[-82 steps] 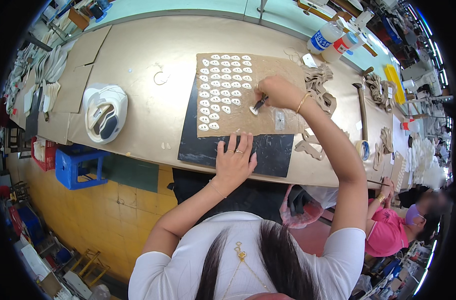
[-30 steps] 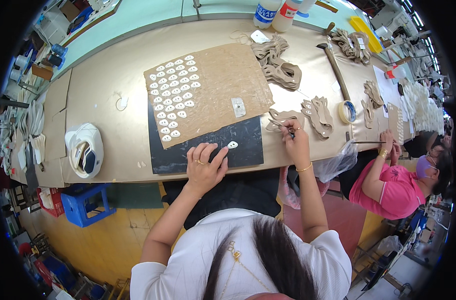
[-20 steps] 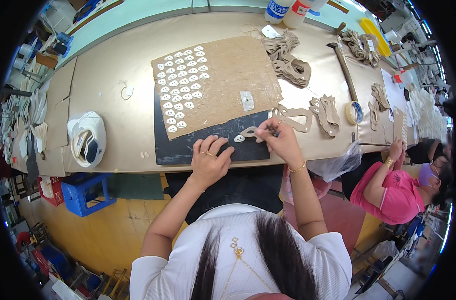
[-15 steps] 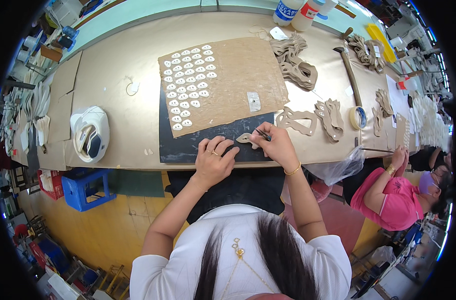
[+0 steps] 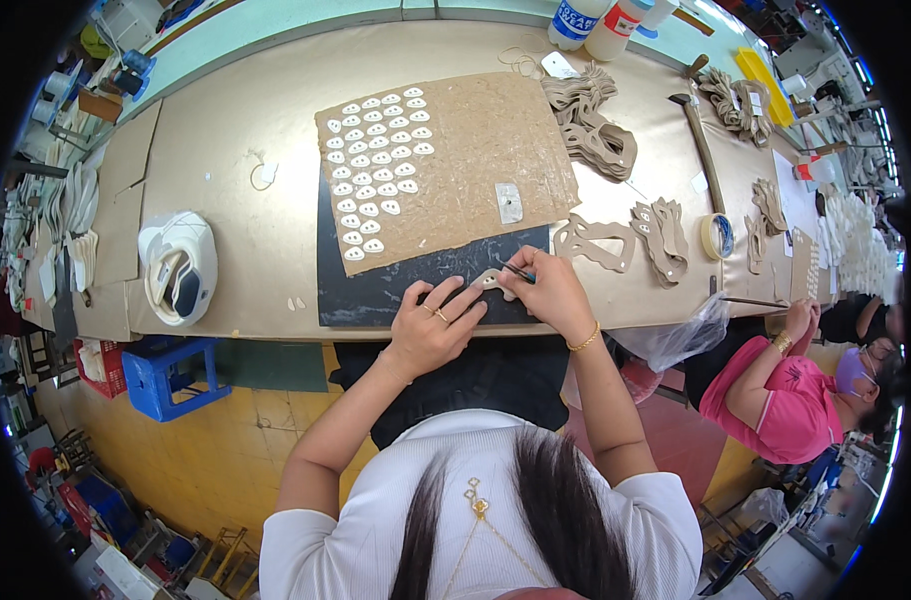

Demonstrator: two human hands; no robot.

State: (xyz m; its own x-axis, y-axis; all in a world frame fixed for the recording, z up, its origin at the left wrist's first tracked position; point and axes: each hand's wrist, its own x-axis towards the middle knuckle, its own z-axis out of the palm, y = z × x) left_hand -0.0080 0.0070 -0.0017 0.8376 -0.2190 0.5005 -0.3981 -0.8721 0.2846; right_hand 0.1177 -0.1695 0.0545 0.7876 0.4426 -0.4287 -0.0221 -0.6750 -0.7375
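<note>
Here, from my remote seat, I look down on a small beige piece (image 5: 492, 277) lying over the near strip of a black board (image 5: 370, 300), right of that board's middle. The piece is curved and flat, with a pale patch marked by dark dots near its left end; its right end disappears behind fingers, so I cannot tell its whole outline.

The person's right hand (image 5: 553, 292) is pinched narrow around a dark slim tool (image 5: 519, 271), with the fingertips at the piece. The left hand (image 5: 434, 322) rests low over the board's near edge, fingers loosely spread and bent, the foremost tips at the piece's left end; I cannot tell whether they press on it.

A brown sheet (image 5: 475, 140) overlaps the far part of the board, leaving only the near strip and a sliver on the left bare. On the sheet's left half are rows of small white pieces (image 5: 379, 158), each with dark dots; toward its right lies a grey plate (image 5: 509, 203).

Right of the board I find a beige cutout (image 5: 593, 243), a folded bunch of cutouts (image 5: 659, 240) and a roll of tape (image 5: 715, 237). Farther beyond the board to the right are a thick beige stack (image 5: 597, 140) and a hammer (image 5: 702, 150). Well left of the board sits a white shoe-like item (image 5: 178, 268).
</note>
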